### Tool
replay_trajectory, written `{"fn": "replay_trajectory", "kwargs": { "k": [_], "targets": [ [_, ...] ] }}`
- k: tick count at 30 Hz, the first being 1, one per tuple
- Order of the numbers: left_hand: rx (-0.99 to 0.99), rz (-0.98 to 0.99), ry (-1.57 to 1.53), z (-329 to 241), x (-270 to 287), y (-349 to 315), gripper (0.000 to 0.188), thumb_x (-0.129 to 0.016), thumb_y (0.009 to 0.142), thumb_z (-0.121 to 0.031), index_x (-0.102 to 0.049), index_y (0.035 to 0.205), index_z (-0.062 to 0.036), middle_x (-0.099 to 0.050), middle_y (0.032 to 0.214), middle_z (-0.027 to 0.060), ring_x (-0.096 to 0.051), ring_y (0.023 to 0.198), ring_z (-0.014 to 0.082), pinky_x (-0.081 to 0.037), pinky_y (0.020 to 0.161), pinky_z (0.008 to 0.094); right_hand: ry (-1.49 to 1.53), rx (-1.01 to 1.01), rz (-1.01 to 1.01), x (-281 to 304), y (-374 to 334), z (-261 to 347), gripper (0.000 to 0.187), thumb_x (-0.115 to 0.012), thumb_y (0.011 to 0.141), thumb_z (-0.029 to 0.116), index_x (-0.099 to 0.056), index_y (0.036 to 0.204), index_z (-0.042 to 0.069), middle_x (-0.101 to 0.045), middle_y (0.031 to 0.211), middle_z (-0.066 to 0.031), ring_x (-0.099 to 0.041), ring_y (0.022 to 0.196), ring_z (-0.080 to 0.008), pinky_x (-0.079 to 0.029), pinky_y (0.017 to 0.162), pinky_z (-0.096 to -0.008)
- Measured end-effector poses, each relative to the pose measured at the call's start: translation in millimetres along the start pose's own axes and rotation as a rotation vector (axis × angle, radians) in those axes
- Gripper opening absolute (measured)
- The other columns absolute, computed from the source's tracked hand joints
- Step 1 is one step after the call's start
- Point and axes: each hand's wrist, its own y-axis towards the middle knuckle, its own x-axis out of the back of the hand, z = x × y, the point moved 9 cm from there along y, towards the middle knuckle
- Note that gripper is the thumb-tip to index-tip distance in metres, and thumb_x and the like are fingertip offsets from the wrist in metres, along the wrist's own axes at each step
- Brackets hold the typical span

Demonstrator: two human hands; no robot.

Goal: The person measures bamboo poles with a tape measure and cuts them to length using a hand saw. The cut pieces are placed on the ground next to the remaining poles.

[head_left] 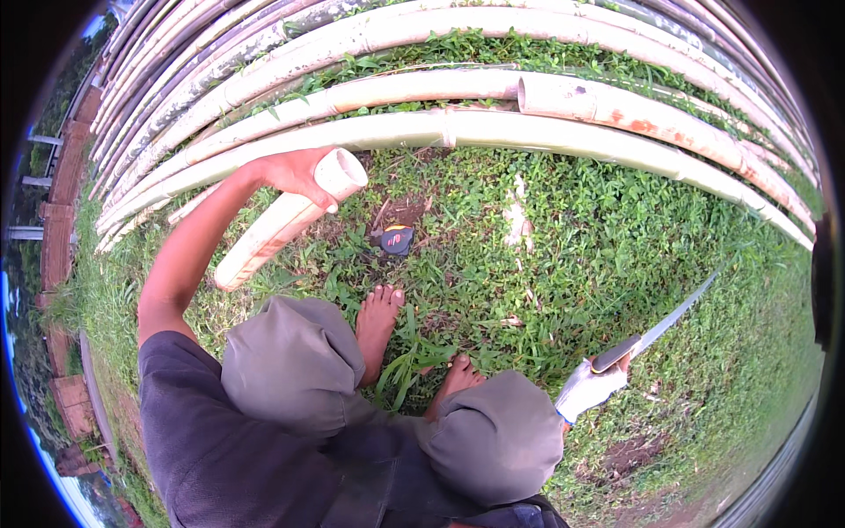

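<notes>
Left hand (pixel 299 173), bare, curled around a short bamboo section (pixel 268 242) near its open end, on the near side of the bamboo poles (pixel 387 132). Right hand (pixel 596 387), white-gloved, closed on the handle of a long-bladed tool (pixel 673 315) above grass (pixel 616 238).

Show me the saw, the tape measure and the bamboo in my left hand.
Saw (pixel 669 318), head view: on the blade.
Tape measure (pixel 397 240), head view: its casing.
Bamboo (pixel 276 231), head view: its side wall.

There's one saw (pixel 657 330), one tube (pixel 278 231), one tape measure (pixel 397 240), perhaps twelve poles (pixel 563 135).
</notes>
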Motion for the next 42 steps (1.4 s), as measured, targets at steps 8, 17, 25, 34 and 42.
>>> {"fn": "replay_trajectory", "kwargs": {
  "k": [8,17,25,34,42],
  "targets": [
    [-0.139,-0.483,0.234,-77.9,12.5,116.6,0.044,-0.078,0.094,-0.027,-0.075,0.132,-0.0054,-0.080,0.121,0.0147,-0.076,0.113,0.0351,-0.058,0.103,0.0501,-0.049,-0.045,0.376,-94.0,-11.7,-111.8,0.098,-0.085,0.084,-0.001,-0.038,0.169,0.011,-0.064,0.134,-0.0146,-0.062,0.112,-0.0311,-0.054,0.101,-0.0394],
    [-0.298,-0.580,0.094,-161.6,41.4,277.5,0.040,-0.067,0.101,-0.024,-0.074,0.136,-0.0065,-0.078,0.123,0.0195,-0.075,0.111,0.0370,-0.057,0.101,0.0492,0.474,-0.486,0.316,-100.0,-8.8,-153.7,0.079,-0.081,0.089,0.002,-0.048,0.159,0.013,-0.058,0.139,-0.0102,-0.057,0.115,-0.0239,-0.054,0.100,-0.0373],
    [-0.471,-0.874,0.171,-141.0,41.8,248.9,0.025,-0.068,0.100,-0.022,-0.080,0.116,-0.0075,-0.081,0.100,0.0155,-0.076,0.098,0.0356,-0.058,0.094,0.0491,0.530,0.247,0.143,5.1,3.8,29.8,0.068,-0.074,0.089,0.002,-0.041,0.149,0.006,-0.055,0.123,-0.0115,-0.057,0.101,-0.0216,-0.053,0.090,-0.0342],
    [-0.394,-0.675,0.189,-159.6,34.1,240.7,0.022,-0.062,0.100,-0.023,-0.070,0.110,-0.0063,-0.076,0.087,0.0171,-0.075,0.087,0.0373,-0.056,0.086,0.0529,1.060,0.504,0.334,87.2,22.2,176.0,0.043,-0.072,0.096,0.020,-0.044,0.125,0.005,-0.057,0.086,-0.0095,-0.058,0.063,-0.0169,-0.053,0.069,-0.0322],
    [-0.397,-0.699,-0.009,-156.7,9.5,208.3,0.026,-0.062,0.099,-0.030,-0.068,0.112,-0.0081,-0.067,0.077,0.0123,-0.067,0.072,0.0338,-0.053,0.075,0.0503,0.774,0.542,0.726,-9.8,10.6,258.0,0.077,-0.077,0.092,0.043,-0.043,0.145,-0.001,-0.056,0.078,-0.0021,-0.055,0.068,-0.0105,-0.050,0.075,-0.0308]
  ]
}}
